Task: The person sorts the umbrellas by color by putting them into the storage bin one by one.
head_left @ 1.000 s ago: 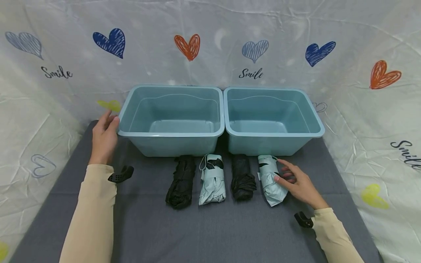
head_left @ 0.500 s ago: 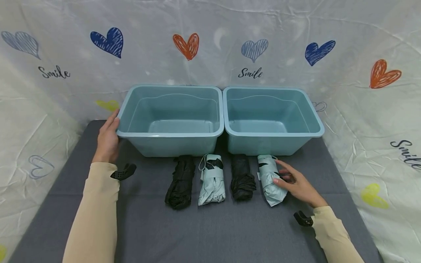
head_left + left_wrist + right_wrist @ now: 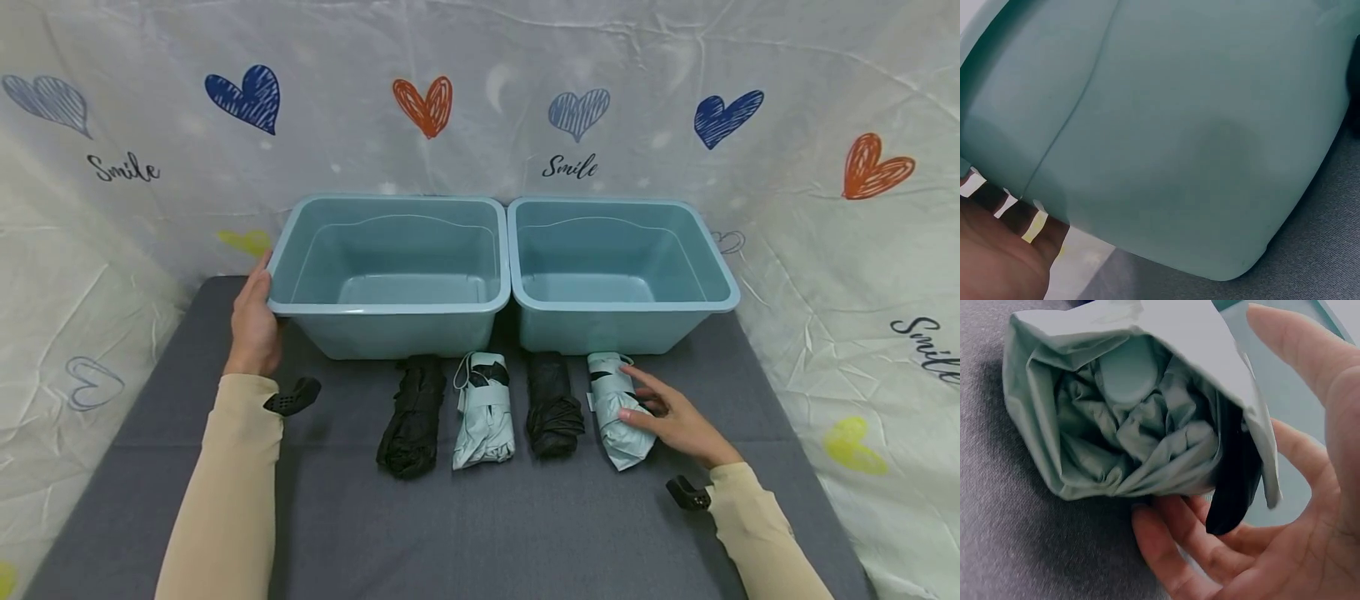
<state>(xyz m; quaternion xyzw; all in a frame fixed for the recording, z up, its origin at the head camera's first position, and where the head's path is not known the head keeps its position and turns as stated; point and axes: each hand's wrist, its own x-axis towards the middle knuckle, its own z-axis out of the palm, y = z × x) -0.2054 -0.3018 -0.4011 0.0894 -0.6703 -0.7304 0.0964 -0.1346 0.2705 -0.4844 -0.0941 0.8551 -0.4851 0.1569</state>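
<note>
Fingers of the left hand rest apart on the left bin, perhaps steadying it. Nearer, spaced apparently for grasping, lie black umbrella, pale umbrella, second black umbrella and, before the right bin, second pale umbrella, flanked by the right hand, its digits apart.

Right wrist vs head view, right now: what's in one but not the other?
Only right wrist: the crumpled fabric and a pale rounded piece inside the open end of the rightmost folded umbrella.

Only head: the left hand at the left bin, the leftmost black folded umbrella, the other pale folded umbrella and the heart prints.

Both: the right hand, that rightmost umbrella, the grey cloth and the right bin, only partly visible at the wrist.
</note>
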